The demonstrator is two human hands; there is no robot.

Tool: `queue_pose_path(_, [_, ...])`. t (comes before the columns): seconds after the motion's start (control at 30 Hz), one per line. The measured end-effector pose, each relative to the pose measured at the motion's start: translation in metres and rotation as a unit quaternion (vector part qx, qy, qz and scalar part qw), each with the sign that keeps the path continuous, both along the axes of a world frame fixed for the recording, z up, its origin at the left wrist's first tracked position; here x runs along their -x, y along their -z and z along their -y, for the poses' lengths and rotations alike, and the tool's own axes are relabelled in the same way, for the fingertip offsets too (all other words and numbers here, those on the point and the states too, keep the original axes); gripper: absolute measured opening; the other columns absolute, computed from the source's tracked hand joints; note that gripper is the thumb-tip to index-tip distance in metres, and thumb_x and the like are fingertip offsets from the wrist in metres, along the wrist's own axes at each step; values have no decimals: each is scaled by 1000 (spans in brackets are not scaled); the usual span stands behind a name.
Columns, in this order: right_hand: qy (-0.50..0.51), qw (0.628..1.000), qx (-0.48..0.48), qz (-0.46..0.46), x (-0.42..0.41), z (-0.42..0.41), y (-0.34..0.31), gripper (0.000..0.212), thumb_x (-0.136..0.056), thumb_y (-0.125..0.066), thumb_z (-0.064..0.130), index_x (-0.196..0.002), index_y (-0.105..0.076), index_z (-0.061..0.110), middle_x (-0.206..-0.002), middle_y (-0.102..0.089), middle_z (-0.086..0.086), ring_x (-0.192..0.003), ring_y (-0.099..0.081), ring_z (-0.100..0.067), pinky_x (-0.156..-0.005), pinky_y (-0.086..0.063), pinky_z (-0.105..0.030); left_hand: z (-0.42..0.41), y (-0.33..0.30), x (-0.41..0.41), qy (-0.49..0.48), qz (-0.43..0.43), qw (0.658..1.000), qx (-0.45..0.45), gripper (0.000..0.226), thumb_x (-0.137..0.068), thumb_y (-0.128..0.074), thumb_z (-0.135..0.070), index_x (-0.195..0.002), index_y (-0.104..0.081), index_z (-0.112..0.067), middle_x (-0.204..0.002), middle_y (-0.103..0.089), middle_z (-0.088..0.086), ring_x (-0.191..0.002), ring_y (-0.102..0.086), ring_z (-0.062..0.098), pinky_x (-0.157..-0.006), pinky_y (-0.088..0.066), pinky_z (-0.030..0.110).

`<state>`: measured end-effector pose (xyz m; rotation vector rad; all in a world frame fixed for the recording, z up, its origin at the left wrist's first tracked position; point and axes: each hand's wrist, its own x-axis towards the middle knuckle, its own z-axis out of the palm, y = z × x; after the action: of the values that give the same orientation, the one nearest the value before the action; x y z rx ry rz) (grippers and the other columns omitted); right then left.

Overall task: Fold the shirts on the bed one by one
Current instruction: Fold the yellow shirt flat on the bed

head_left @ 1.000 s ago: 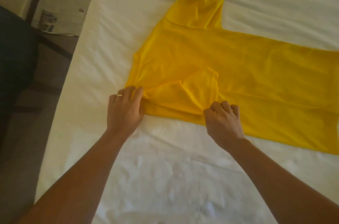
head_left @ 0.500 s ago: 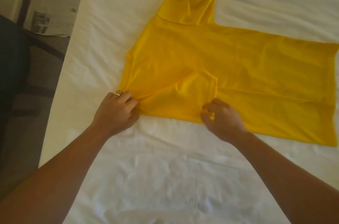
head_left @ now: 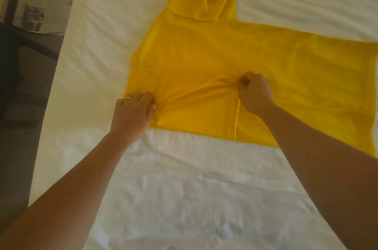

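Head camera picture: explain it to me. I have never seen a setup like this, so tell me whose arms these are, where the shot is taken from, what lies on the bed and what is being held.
There is no machine here. A person wears a camera on the head, looking forward and down, so the two bare arms reaching in from the bottom are that person's own.

The surface is a bed with a white sheet. On it lies one yellow shirt, spread mostly flat, one sleeve pointing away at the top and its bottom edge off to the right.

The left hand, which wears a ring, pinches the shirt near its shoulder corner. The right hand has its grip on a bunch of the near sleeve's cloth, which lies folded onto the body. The cloth between the hands is gathered into wrinkles.

At the far left, beyond the bed, newspaper lies on dark furniture.
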<state>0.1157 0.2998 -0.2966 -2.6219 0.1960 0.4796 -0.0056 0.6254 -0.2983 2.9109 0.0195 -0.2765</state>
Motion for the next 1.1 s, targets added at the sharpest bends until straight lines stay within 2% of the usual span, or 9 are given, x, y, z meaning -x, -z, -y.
queue_pose_path(0.13, [26, 996, -24, 80, 29, 3, -10, 38, -84, -57, 8, -121, -67, 10, -119, -60, -18, -114, -53, -39, -92, -44, -46, 25, -12, 8, -19, 59, 997, -42, 28, -83, -53, -29, -106, -64, -17, -101, -63, 13, -90, -57, 39, -75, -42, 47])
queue_pose_path(0.23, [-38, 992, -15, 121, 76, 17, -21, 50, -73, -57, 19, -122, -65, 13, -121, -58, -14, -112, -49, -37, -89, -42, -47, 59, -21, 20, 85, 106, 990, -30, 46, -77, -61, -36, -118, -66, -15, -117, -63, 15, -96, -53, 35, -80, -42, 45])
queue_pose_path(0.37, [-198, 970, 101, 101, 132, 73, -18, 63, -66, -62, 27, -128, -60, 15, -132, -52, -13, -111, -48, -37, -85, -42, -47, 97, -20, 25, 232, 12, 970, -78, 61, -73, -68, -39, -130, -65, -17, -130, -61, 17, -103, -57, 40, -84, -48, 48])
queue_pose_path(0.53, [-234, 945, 200, 109, 150, 148, -10, 53, -79, -54, 25, -130, -60, 10, -140, -51, -21, -116, -52, -44, -86, -47, -52, 114, -20, 14, 231, -57, 963, -128, 68, -62, -86, -21, -127, -67, -14, -123, -61, 22, -80, -65, 45, -61, -54, 46])
queue_pose_path(0.67, [-254, 929, 259, 69, 144, 193, 0, 49, -85, -48, 12, -132, -57, 3, -137, -54, -31, -119, -57, -51, -80, -56, -54, 118, -21, 15, 251, -36, 955, -157, 64, -68, -78, 2, -130, -66, -10, -124, -60, 26, -66, -64, 41, -45, -51, 39])
queue_pose_path(0.73, [-246, 926, 284, 35, 138, 208, 1, 47, -84, -41, 10, -126, -60, 0, -129, -58, -36, -111, -62, -54, -69, -59, -54, 118, -24, 15, 260, -30, 948, -181, 69, -66, -77, 6, -132, -65, -8, -123, -61, 27, -67, -65, 40, -42, -50, 37])
queue_pose_path(0.87, [-249, 927, 280, 16, 138, 217, -9, 47, -82, -36, 11, -112, -70, -2, -113, -64, -37, -94, -69, -51, -45, -54, -50, 116, -29, 12, 272, -37, 936, -219, 75, -60, -82, 11, -132, -65, -4, -121, -63, 27, -79, -68, 43, -43, -52, 40])
queue_pose_path(0.97, [-268, 924, 268, 52, 154, 220, -16, 46, -81, -37, 11, -109, -72, -1, -108, -67, -33, -89, -70, -48, -42, -53, -46, 114, -39, 23, 275, -48, 937, -211, 77, -59, -81, 13, -133, -64, -4, -123, -64, 26, -90, -69, 44, -44, -53, 43])
queue_pose_path(1.1, [-285, 925, 248, 45, 199, 229, -26, 51, -80, -35, 12, -113, -71, 0, -111, -67, -31, -92, -69, -50, -50, -57, -50, 114, -52, 64, 290, -57, 935, -196, 77, -59, -83, 8, -132, -65, -7, -120, -67, 22, -90, -70, 40, -42, -53, 40])
